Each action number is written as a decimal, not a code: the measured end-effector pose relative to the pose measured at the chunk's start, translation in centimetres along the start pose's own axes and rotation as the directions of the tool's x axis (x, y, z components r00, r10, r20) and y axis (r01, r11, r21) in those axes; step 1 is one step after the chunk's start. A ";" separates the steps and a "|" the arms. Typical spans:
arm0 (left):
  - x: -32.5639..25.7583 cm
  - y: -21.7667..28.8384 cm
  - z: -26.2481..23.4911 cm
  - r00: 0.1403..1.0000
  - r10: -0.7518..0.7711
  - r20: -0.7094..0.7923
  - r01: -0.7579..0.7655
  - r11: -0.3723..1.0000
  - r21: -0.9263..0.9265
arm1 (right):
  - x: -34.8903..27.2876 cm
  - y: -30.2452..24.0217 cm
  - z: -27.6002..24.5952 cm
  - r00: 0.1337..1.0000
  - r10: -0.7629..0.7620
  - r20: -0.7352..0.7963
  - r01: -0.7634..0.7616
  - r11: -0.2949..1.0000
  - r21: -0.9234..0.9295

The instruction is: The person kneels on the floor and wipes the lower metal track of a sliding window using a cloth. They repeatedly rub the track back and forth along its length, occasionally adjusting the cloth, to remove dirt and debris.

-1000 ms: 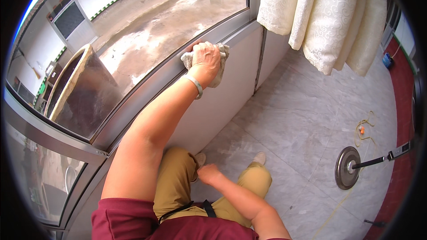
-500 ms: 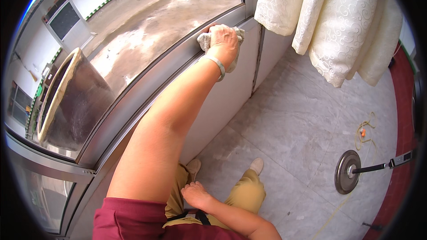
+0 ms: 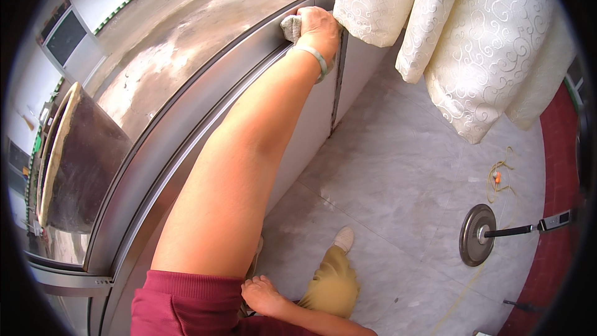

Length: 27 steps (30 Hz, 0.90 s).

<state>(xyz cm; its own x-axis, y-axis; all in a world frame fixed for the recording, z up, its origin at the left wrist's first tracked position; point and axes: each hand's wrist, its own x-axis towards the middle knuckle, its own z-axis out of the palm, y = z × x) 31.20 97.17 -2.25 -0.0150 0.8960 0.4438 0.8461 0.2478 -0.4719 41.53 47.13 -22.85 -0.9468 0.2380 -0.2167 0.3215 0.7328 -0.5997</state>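
My left hand (image 3: 318, 30) is closed around a crumpled grey cloth (image 3: 290, 27) and presses it to the silver metal window frame (image 3: 249, 53), close to the corner by the upright post. The bare arm, with a pale bangle (image 3: 321, 65) at the wrist, reaches along the frame. Down by my lap, my right hand (image 3: 264, 294) rests with its fingers curled in. Nothing shows in it, though its fingertips are partly hidden.
Cream patterned curtains (image 3: 485, 43) hang right of my left hand. On the grey tiled floor (image 3: 385, 174) are a round metal plate with a black rod (image 3: 477, 235) and a tangled yellow cord (image 3: 497, 183). Behind the glass stands a large dark vat (image 3: 84, 165).
My left hand has slid the cloth farther along the frame toward the corner post, and the curtain edge now hangs right beside it. The view has shifted; my right hand stays by my lap.
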 end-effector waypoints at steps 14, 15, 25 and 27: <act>-7.0 -3.3 -1.4 0.981 0.017 -0.192 -0.021 1.000 -0.019 | 2.9 5.7 0.2 0.964 0.263 0.043 -0.262 0.965 -0.035; -8.0 -3.8 -1.7 0.981 0.011 -0.192 -0.019 0.999 -0.040 | 3.2 5.7 -0.4 0.949 0.288 0.128 -0.287 0.958 -0.028; -19.9 -11.0 -3.8 0.987 0.006 -0.158 -0.021 0.995 -0.098 | 4.0 7.6 -0.1 0.922 0.323 0.213 -0.315 0.946 -0.070; -22.4 -11.9 -5.0 0.981 0.021 -0.191 -0.049 0.989 -0.139 | 3.0 8.4 -0.6 0.903 0.369 0.220 -0.365 0.929 -0.060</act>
<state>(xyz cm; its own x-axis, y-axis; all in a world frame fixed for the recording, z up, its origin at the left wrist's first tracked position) 24.10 72.31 -2.75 0.1053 0.8142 0.5710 0.9115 0.1505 -0.3827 41.32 54.39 -28.03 -0.7329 0.3448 -0.5866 0.6433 0.6320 -0.4322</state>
